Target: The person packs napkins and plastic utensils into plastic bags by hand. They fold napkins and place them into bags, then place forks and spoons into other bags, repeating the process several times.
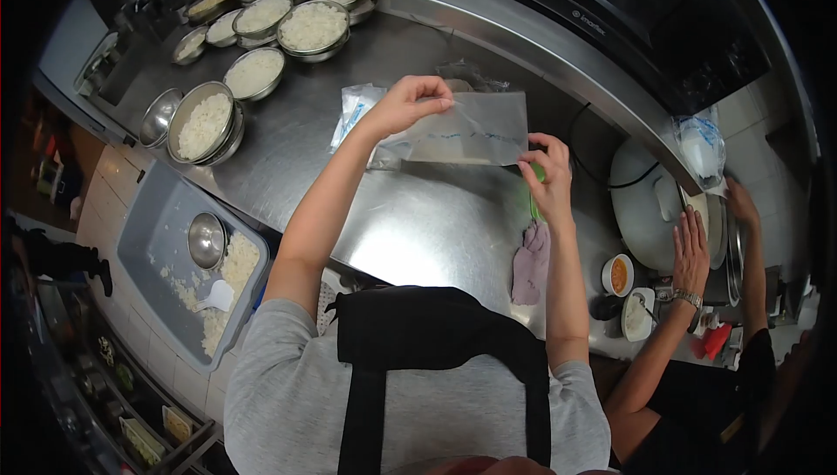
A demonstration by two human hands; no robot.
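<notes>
A clear plastic bag [484, 126] is stretched out flat above the steel counter. My left hand [416, 107] pinches its upper left edge between thumb and fingers. At the bag's lower right corner, my right hand [547, 170] has thumb and fingers closed on the plastic. A green item [538, 172] shows beside my right fingers, with a strap hanging down toward a purple cloth [531, 266] on the counter. Behind and left of the bag lies a white plastic packet with blue print [356, 109].
Metal bowls of white rice [314, 27] crowd the counter's back left. A grey tub [166, 283] at left holds rice, a metal bowl [207, 240] and a white scoop [215, 296]. A co-worker's hands [690, 253] are at right, near small bowls [618, 275].
</notes>
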